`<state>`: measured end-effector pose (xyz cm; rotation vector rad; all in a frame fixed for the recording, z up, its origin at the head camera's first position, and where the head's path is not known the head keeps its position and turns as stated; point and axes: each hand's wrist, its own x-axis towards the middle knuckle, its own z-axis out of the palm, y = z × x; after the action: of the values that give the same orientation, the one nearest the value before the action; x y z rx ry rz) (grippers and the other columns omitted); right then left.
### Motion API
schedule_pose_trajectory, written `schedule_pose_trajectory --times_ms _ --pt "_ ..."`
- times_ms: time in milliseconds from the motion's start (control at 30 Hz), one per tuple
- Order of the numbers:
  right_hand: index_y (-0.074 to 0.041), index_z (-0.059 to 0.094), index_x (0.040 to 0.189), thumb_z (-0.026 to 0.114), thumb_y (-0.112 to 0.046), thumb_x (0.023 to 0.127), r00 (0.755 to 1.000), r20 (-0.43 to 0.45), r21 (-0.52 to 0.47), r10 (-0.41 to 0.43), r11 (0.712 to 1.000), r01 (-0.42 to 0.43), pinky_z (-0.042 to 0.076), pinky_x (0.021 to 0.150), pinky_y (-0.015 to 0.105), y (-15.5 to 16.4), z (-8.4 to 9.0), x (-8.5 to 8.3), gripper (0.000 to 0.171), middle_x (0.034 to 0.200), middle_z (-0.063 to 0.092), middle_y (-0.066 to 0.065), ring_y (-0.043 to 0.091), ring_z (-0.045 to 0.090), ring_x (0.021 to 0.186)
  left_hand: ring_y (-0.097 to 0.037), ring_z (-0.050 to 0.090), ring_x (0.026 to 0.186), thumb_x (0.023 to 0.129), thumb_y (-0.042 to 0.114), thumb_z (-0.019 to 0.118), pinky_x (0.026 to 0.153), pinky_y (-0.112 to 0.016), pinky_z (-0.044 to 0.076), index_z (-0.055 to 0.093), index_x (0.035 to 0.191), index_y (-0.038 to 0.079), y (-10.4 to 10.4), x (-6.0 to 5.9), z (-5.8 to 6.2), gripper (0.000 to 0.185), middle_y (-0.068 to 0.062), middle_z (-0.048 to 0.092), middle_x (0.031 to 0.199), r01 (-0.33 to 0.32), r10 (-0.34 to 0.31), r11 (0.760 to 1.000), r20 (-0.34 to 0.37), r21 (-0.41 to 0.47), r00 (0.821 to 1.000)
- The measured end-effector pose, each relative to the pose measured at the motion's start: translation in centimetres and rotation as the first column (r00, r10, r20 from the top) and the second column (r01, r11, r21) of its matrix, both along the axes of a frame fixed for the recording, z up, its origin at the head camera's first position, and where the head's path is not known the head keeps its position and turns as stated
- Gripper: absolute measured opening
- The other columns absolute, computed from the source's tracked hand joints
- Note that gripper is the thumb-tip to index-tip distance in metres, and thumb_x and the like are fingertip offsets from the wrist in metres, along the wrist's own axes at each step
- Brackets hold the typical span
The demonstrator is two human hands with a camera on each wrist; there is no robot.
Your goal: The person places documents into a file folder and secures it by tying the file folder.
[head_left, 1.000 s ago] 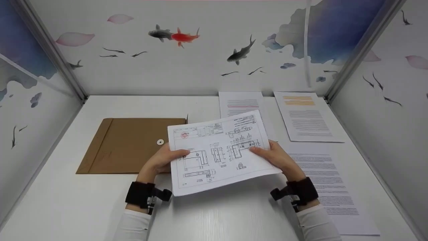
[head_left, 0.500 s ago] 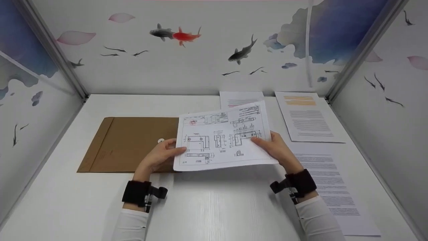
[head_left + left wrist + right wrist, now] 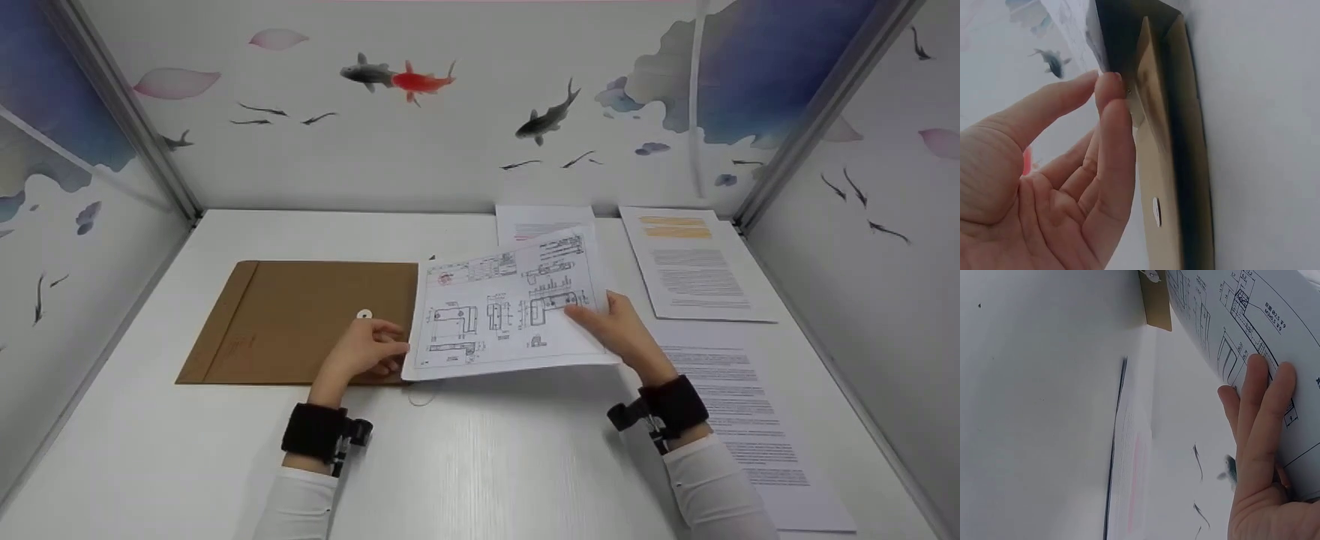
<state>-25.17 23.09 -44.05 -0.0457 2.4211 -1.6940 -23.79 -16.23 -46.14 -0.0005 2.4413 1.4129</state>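
Observation:
A sheaf of technical drawings [image 3: 502, 315] is held tilted above the table in the head view. My right hand [image 3: 626, 334] grips its right side, thumb on top; in the right wrist view the fingers [image 3: 1258, 416] lie against its printed underside. At the opposite edge, my left hand [image 3: 364, 349] pinches the paper between thumb and fingertip, its other fingers loosely curled. Beneath and left of that hand lies a brown document envelope [image 3: 300, 322] with a white round button [image 3: 364, 314]. The left wrist view shows the envelope [image 3: 1151, 169] with its side gaping.
Printed pages lie on the white table [image 3: 480, 465]: a partly covered stack [image 3: 544, 217] at the back, a stack with orange highlighting [image 3: 694, 262] at back right, and a text page [image 3: 750, 427] at right, partly under the right arm. Printed walls [image 3: 480, 150] enclose the table.
The drawings have risen away from me, their left edge shifting right. My left hand has slid outward to that edge, its fingers emerging from behind the paper. The right hand keeps its grip.

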Motion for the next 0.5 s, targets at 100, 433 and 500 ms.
schedule_pose_trajectory --times_ms 100,433,500 --pt "-0.005 0.060 0.138 0.067 -0.024 0.099 1.000 -0.020 0.013 0.010 1.000 -0.010 0.056 0.075 0.023 0.2 0.0 -0.1 0.044 0.125 0.072 0.017 0.010 0.072 0.087 -0.014 0.068 0.069 0.093 0.014 0.074 0.060 -0.023 0.055 0.062 0.133 -0.005 0.9 0.1 -0.1 0.046 -0.017 0.075 0.103 -0.057 0.054 0.995 -0.045 -0.084 0.998" --pt "-0.003 0.062 0.134 0.066 -0.024 0.099 1.000 -0.010 0.065 -0.007 0.998 0.007 0.055 0.075 0.024 0.4 -0.2 0.1 0.041 0.120 0.074 0.018 0.011 0.071 0.084 -0.041 0.060 0.125 0.084 0.033 0.084 0.097 -0.057 0.054 0.061 0.136 -0.001 3.6 0.8 -0.2 0.067 -0.024 0.063 0.137 -0.118 0.016 0.856 -0.202 -0.504 0.979" --pt "-0.003 0.062 0.134 0.066 -0.024 0.099 1.000 0.001 0.061 -0.013 0.998 0.013 0.055 0.075 0.024 0.4 -0.3 0.2 0.041 0.120 0.074 0.018 0.012 0.071 0.084 -0.045 0.054 0.134 0.083 0.038 0.084 0.099 -0.061 0.052 0.058 0.140 -0.002 3.9 0.8 -0.2 0.074 -0.027 0.056 0.145 -0.119 0.007 0.823 -0.200 -0.556 0.980"
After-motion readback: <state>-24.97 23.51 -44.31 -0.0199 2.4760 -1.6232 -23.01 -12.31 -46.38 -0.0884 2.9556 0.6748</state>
